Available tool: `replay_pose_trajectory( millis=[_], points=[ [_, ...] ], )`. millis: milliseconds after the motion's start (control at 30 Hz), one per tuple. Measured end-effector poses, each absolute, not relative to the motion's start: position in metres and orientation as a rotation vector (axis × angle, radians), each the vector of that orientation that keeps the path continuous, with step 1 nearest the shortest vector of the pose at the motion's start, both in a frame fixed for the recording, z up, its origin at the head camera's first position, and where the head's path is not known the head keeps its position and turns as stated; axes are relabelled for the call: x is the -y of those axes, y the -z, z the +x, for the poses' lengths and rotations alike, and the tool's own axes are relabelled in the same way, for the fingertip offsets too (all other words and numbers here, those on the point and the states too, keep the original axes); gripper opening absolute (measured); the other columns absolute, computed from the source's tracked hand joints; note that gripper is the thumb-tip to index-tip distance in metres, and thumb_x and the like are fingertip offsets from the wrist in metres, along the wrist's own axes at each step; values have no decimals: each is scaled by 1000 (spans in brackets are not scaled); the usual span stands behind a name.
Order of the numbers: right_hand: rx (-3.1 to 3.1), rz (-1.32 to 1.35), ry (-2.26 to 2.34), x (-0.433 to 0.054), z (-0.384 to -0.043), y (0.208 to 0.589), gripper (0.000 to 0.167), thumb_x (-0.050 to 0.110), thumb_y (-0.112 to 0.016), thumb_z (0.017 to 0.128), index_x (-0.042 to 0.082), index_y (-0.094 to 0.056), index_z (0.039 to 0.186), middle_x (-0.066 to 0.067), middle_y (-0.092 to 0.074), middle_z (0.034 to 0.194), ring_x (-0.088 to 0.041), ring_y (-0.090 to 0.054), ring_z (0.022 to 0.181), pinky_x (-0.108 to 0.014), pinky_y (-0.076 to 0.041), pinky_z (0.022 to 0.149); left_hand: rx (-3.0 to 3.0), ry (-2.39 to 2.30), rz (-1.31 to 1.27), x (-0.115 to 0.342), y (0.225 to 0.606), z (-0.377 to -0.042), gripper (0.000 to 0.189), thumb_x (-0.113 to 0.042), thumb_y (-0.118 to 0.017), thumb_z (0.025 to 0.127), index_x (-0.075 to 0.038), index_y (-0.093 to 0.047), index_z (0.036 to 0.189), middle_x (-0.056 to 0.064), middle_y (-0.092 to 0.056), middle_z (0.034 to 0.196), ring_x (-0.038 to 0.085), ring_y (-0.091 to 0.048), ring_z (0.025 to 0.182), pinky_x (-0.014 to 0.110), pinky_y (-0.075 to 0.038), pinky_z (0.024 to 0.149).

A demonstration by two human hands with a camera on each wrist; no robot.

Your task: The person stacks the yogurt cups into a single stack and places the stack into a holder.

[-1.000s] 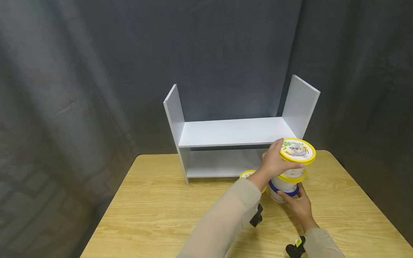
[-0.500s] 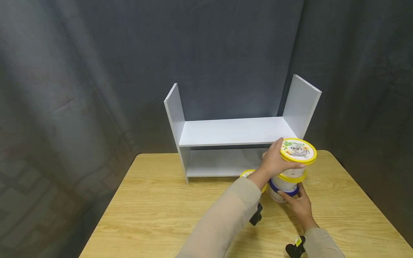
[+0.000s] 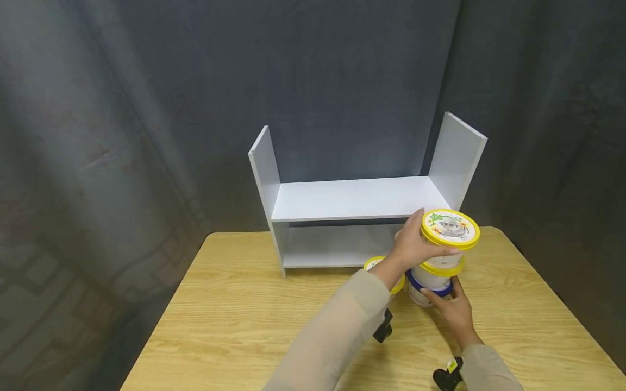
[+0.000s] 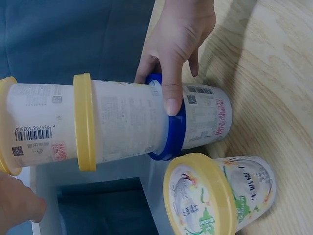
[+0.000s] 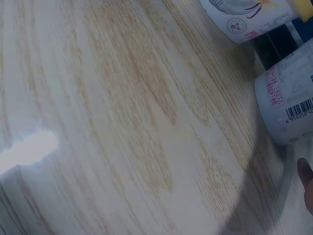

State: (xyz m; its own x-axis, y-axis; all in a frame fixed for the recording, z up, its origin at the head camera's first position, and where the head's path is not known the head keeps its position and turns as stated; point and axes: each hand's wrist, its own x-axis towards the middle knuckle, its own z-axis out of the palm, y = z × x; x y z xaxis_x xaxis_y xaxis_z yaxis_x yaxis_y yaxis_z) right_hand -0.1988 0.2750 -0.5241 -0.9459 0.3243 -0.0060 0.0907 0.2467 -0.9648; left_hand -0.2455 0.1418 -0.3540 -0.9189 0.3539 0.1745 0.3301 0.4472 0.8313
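Note:
Three printed white tubs stand stacked at the right of the table: a yellow-lidded top tub (image 3: 450,231), a yellow-lidded middle tub (image 4: 129,120) and a blue-lidded bottom tub (image 4: 208,117). My left hand (image 3: 413,244) spreads around the top tub, thumb on the near side; in the left wrist view its far-side fingers lie apart from the tub wall. With thumb and fingers my right hand (image 3: 455,314) grips the bottom tub at its blue lid. Another yellow-lidded tub (image 4: 200,196) stands just left of the stack, partly behind my left arm in the head view.
A white two-tier shelf (image 3: 357,198) with upright side panels stands at the back of the wooden table (image 3: 235,326). Its right front lies close behind the stack. Dark curtains (image 3: 342,92) hang behind and at both sides.
My left hand has shifted slightly left on the top tub, so more of the lid's left edge shows. The right hand and the stack stay in place.

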Motion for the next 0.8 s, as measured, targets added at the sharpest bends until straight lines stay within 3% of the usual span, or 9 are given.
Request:
replay_pose_trajectory(
  millis=[267, 467, 633, 800],
  points=[
    [2297, -368, -1792, -282, -206, 542, 89, 40, -67, 71, 46, -2, 133, -20, -20, 137, -39, -23, 121, -50, -30, 92, -2593, -1521, 467, -128, 365, -242, 95, -45, -75, 59, -32, -21, 136, -13, -22, 138, 24, -24, 124, 46, -32, 92],
    [2282, -390, -1806, -274, -198, 525, 91, 35, -67, 73, 40, -1, 136, -21, -20, 137, -39, -24, 120, -49, -28, 94, -2590, -1520, 419, -117, 381, -243, 93, -46, -74, 59, -36, -21, 135, -13, -24, 137, 23, -26, 124, 48, -32, 92],
    [2244, -384, -1836, -268, -191, 513, 91, 28, -68, 74, 35, -3, 138, -22, -18, 137, -39, -21, 121, -49, -27, 95, -2592, -1522, 403, -108, 395, -243, 95, -45, -75, 58, -32, -23, 135, -10, -25, 137, 24, -26, 123, 46, -32, 93],
    [2251, -355, -1803, -274, -195, 527, 89, 31, -67, 74, 41, -4, 135, -19, -18, 138, -38, -20, 122, -51, -25, 95, -2591, -1513, 391, -96, 411, -243, 95, -43, -75, 58, -26, -24, 136, -7, -26, 138, 23, -26, 123, 43, -32, 94]
  ],
)
